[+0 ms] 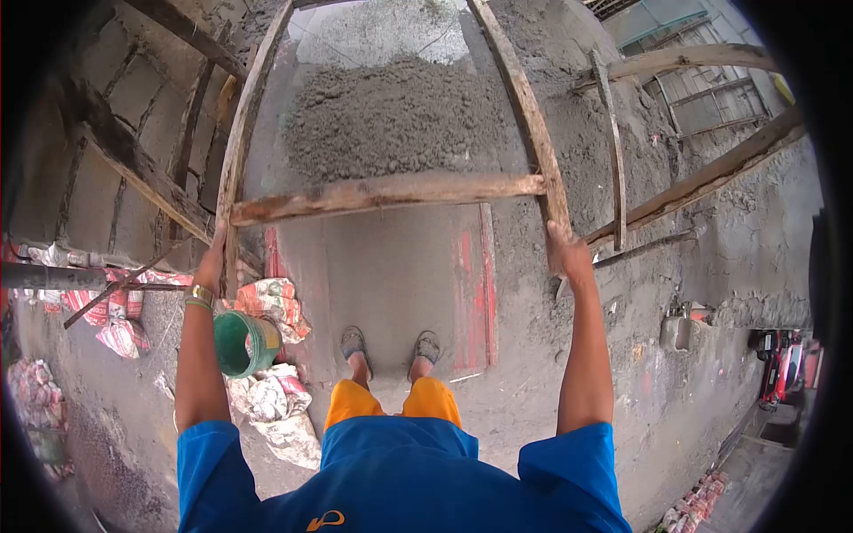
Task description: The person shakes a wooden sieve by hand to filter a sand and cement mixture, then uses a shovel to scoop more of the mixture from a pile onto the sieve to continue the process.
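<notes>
A wooden frame of two long rails and a crossbar is in front of me. My left hand is wrapped round the lower end of the left rail. At the lower end of the right rail, my right hand is closed on the wood. Between the rails, beyond the crossbar, lies a heap of wet grey mortar on a flat surface. Both my feet stand on a grey board with red edges, below the crossbar.
Beside my left forearm stands a green bucket, with dirty sacks around it. Timber beams slant at the right, and more poles cross at the left. A red machine is at the far right.
</notes>
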A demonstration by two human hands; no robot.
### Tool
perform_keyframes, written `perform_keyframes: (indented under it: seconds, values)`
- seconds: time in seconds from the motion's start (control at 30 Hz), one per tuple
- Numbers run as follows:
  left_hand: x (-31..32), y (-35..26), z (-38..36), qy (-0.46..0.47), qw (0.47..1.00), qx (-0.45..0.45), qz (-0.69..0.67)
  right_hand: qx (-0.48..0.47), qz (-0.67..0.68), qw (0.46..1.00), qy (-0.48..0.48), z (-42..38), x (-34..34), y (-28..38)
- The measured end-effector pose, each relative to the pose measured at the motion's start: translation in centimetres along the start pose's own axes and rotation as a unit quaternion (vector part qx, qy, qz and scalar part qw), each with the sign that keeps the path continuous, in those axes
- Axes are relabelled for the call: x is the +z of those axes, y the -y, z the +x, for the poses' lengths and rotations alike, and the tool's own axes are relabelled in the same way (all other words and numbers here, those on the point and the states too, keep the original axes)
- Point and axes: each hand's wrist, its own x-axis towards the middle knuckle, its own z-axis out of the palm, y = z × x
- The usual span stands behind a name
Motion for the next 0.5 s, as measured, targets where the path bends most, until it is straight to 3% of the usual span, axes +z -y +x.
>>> perform_keyframes:
  seconds: [0.03, 0.07, 0.1, 0.17, 0.27, 0.3, 0.33, 0.4, 0.5]
  values:
    - [-0.6, -3.4, -0.3, 0.011, 1.000, 0.007, 0.008, -0.013, 0.029, 0.998, 0.048, -0.5, -3.0, 4.5]
    - [-1.3, -5.7, -0.3, 0.020, 1.000, 0.019, 0.015, 0.066, -0.020, 0.994, 0.088, 1.8, -4.6, 5.5]
    - [-1.9, -7.1, -1.2, 0.028, 0.999, 0.011, 0.023, 0.067, -0.003, 0.993, 0.099, 1.1, -5.7, 6.6]
    - [-2.0, -5.2, -1.7, 0.039, 0.999, -0.008, 0.031, 0.074, 0.006, 0.991, 0.113, -0.5, -5.0, 5.1]
    - [-2.3, 5.8, -3.2, -0.007, 0.999, -0.049, -0.014, 0.007, 0.113, 0.992, 0.047, -7.6, 1.1, -5.3]
    - [-2.4, 12.0, -3.5, -0.016, 0.992, -0.102, -0.066, 0.044, 0.048, 0.997, 0.033, -11.0, 3.5, -9.6]
    - [-3.0, 18.1, -3.8, -0.023, 0.992, -0.110, -0.059, 0.062, 0.067, 0.994, 0.053, -13.9, 5.9, -15.6]
    - [-3.9, 28.1, -7.5, -0.016, 0.984, -0.141, -0.109, 0.107, 0.193, 0.971, 0.088, -19.6, 7.5, -22.2]
    - [-5.0, 36.0, -14.6, -0.030, 0.982, -0.109, -0.149, 0.158, 0.267, 0.941, 0.138, -26.5, 5.9, -27.4]
